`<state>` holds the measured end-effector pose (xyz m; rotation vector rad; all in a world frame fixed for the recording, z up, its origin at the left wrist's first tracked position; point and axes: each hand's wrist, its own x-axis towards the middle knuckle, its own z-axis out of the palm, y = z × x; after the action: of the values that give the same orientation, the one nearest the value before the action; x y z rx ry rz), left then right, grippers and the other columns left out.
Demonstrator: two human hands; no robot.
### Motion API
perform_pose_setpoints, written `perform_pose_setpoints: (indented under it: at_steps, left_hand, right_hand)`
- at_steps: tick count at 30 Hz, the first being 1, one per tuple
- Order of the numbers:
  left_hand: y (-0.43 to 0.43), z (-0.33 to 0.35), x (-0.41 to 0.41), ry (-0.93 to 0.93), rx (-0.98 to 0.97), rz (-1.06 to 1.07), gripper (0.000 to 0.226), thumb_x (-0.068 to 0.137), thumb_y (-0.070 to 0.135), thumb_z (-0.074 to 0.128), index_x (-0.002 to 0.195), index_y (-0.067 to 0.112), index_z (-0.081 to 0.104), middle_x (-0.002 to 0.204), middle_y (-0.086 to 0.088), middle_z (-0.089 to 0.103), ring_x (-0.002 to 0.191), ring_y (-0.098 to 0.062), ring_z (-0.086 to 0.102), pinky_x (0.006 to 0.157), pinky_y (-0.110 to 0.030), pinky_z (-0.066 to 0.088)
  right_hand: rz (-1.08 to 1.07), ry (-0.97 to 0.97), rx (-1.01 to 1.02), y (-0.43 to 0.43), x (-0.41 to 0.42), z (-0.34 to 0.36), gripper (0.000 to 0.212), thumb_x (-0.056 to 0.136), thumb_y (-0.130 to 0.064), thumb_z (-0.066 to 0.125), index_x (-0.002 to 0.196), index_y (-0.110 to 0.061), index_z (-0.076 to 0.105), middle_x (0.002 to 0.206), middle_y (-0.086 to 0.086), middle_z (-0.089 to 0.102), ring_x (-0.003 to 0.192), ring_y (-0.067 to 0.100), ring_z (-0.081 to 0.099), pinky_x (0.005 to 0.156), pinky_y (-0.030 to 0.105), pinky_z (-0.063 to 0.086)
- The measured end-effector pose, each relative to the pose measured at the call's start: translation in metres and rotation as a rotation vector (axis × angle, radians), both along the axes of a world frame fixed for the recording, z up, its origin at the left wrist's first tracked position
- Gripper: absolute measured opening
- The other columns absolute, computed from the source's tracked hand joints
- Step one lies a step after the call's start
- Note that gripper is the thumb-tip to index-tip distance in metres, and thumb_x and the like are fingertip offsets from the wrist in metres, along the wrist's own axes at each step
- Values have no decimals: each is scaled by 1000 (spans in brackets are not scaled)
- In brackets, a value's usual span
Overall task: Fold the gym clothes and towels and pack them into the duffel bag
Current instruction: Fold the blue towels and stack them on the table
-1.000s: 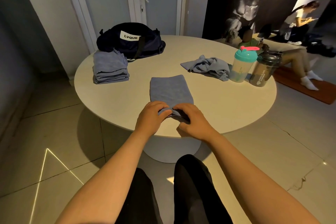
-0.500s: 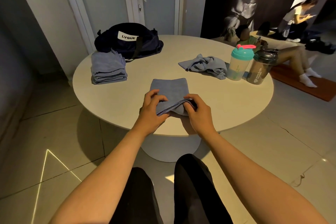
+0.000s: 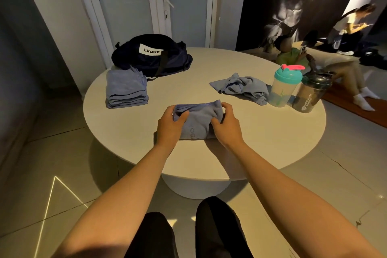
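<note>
The blue cloth [image 3: 198, 120] is lying shorter than half a second ago, its near end folded away from the bench [image 3: 251, 132] edge. At the frame's centre, the left hand [image 3: 170, 120] and right hand [image 3: 225, 120] are gripping its two sides, fingers curled into the fabric. The duffel bag [image 3: 150, 56] is sitting upper left, with a folded stack [image 3: 125, 88] just beside it.

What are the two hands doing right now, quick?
Left hand: grips the blue cloth.
Right hand: grips the same cloth.
</note>
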<state>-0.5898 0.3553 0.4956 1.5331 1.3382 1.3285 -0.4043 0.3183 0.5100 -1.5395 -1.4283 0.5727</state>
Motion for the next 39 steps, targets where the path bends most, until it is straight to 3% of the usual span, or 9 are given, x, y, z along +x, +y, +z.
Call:
perform_pose_setpoints:
  at_steps: [4,8,11,14,18,28,32,36,39]
  left_hand:
    - [20,-10,0,67,-95,43,35,88,63,52,122,53,50,106,12,67,96,-18,67,83,-53,58]
    - [22,-18,1,91,-53,-85,60,93,42,63,141,51,29,114,0,66,96,-20,67,72,-39,59]
    - [28,-23,4,239,-4,-46,44,100,26,54,133,45,32,111,-8,65,80,-24,63,57,-32,49]
    - [34,-24,8,405,53,-7,25,104,21,45,119,39,50,117,0,60,93,-25,61,72,-41,55]
    - [39,-31,7,396,12,-6,34,106,16,41,130,27,62,124,1,48,107,-23,57,90,-42,54]
    - [40,-35,9,416,-97,-15,53,100,40,54,151,29,42,134,-2,40,119,-25,52,103,-42,48]
    - [40,-41,5,302,-14,52,34,101,32,59,134,27,60,126,0,40,113,-26,53,97,-43,53]
    - [33,-38,4,308,20,142,24,101,28,59,123,22,66,124,2,38,110,-26,50,87,-31,49]
    - [32,-35,2,326,44,188,22,101,31,58,119,24,68,140,2,36,118,-26,44,100,-44,46]
  right_hand:
    - [-41,21,-9,20,2,-12,21,101,-20,47,117,-22,34,85,9,63,71,32,60,59,41,47]
    - [-120,48,25,32,0,-29,10,98,-16,46,100,-21,37,81,6,59,71,29,55,60,48,44]
    - [-141,-9,51,35,-4,-32,6,94,-23,53,96,-28,49,91,-7,59,79,16,54,76,38,42]
    - [-72,-134,-2,35,0,-26,34,93,-24,52,125,-31,58,123,-5,59,106,17,54,92,36,27]
    - [-9,-385,-45,47,4,-23,56,97,-14,42,150,-32,40,144,3,49,123,27,49,92,40,27]
    - [-194,-494,-121,44,-8,-33,39,101,-20,38,136,-26,55,121,11,53,108,33,50,88,41,28]
    - [-253,-582,-145,38,-11,-34,35,99,-23,39,128,-22,58,124,10,51,113,31,39,81,38,21]
    - [-195,-528,-147,32,-13,-34,39,99,-32,42,132,-20,59,153,10,36,138,29,29,105,46,25]
    - [-166,-525,-178,24,-15,-33,40,97,-41,40,125,-21,60,135,6,46,121,28,43,99,46,29]
